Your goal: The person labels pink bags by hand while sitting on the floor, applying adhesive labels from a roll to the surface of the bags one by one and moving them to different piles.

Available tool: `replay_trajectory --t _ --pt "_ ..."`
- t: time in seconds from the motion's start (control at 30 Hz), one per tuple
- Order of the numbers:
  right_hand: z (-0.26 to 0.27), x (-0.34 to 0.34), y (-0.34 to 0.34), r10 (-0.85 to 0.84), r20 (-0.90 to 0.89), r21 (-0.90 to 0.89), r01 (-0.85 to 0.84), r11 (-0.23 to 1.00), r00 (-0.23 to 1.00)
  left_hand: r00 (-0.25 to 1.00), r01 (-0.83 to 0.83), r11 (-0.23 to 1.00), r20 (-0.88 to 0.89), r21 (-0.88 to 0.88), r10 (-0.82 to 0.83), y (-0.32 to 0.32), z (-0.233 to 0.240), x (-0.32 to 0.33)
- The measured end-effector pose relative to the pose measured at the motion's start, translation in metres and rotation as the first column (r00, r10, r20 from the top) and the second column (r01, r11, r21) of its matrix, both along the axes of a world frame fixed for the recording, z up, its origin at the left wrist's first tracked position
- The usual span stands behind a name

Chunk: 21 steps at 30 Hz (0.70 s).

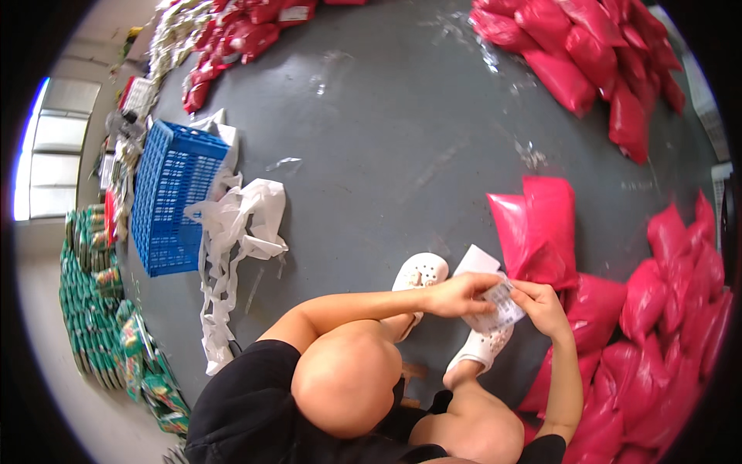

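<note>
Between my two hands, above my white clogs (421, 270), is a white printed label sheet (502, 306). My left hand (466, 294) grips its left side between thumb and fingers. At the upper right corner of the sheet, my right hand (536, 303) pinches the edge with thumb and forefinger. A blank white piece of paper (476, 261) sticks out beyond my left hand; whether it is joined to the printed sheet cannot be told. Just past my right hand, a pink plastic mailing bag (548, 226) lies on the floor against other pink bags.
Filled pink bags are heaped at the right (649, 371), upper right (571, 52) and upper left (255, 35). A blue plastic crate (174, 197) stands at the left, with crumpled white plastic (264, 217) beside it. Green packages (93, 313) are stacked by the left wall.
</note>
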State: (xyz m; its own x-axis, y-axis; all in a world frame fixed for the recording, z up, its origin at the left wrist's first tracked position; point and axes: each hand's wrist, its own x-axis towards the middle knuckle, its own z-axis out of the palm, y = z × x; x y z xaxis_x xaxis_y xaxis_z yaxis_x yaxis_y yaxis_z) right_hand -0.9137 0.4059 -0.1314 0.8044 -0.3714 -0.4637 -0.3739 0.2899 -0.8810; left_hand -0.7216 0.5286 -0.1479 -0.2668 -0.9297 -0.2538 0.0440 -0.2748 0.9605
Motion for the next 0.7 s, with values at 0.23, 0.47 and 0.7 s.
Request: replay_trajectory --t 0.23,0.47,0.7 --pt "0.009 0.018 -0.115 -0.088 -0.026 0.011 0.088 0.996 0.996 0.975 0.196 0.937 0.042 0.29 -0.217 0.026 -0.019 0.015" --pt "0.035 0.05 -0.118 0.13 0.147 -0.987 0.155 -0.05 0.98 0.828 0.547 0.821 0.038 0.164 -0.559 0.029 -0.034 -0.001" --pt "-0.083 0.027 -0.071 0.321 -0.363 -0.924 -0.383 -0.001 0.875 0.808 0.548 0.814 0.134 0.192 -0.574 0.038 -0.035 0.009"
